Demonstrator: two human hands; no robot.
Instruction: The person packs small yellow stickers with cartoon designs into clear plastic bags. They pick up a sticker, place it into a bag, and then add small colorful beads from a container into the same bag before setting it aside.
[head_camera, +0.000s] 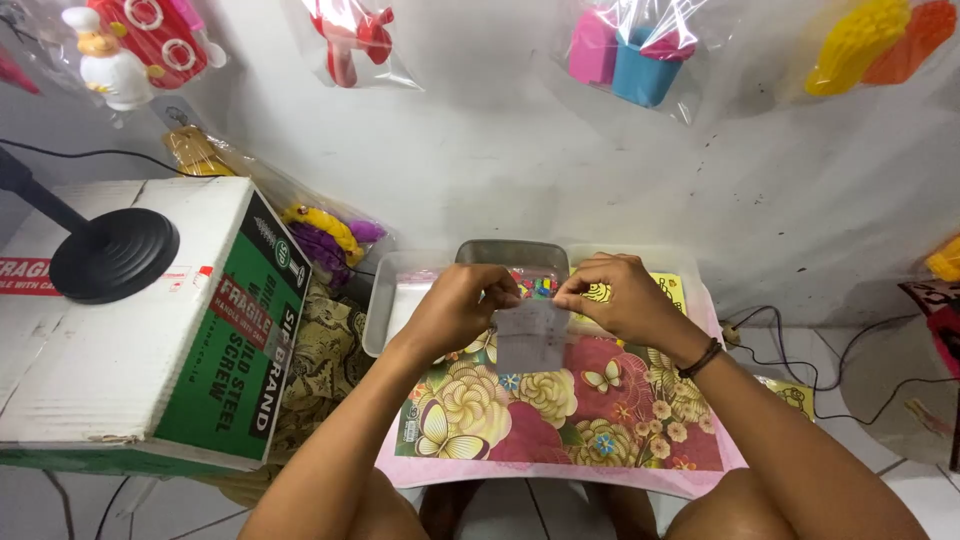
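Two hands, left hand (462, 305) and right hand (615, 298), pinch the top edge of a small clear plastic bag (530, 336) at frame centre; it looks light, limp and slippery, best gripped by its upper corners, above the floral mat (560, 405) and trays (385, 310).

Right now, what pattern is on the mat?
Flowers and butterflies on the mat, head view.

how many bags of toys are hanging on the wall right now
4 show along the top: a red-and-white one at left, a red one, a pink-and-blue one, and a yellow-orange one at right. More may hang outside the view.
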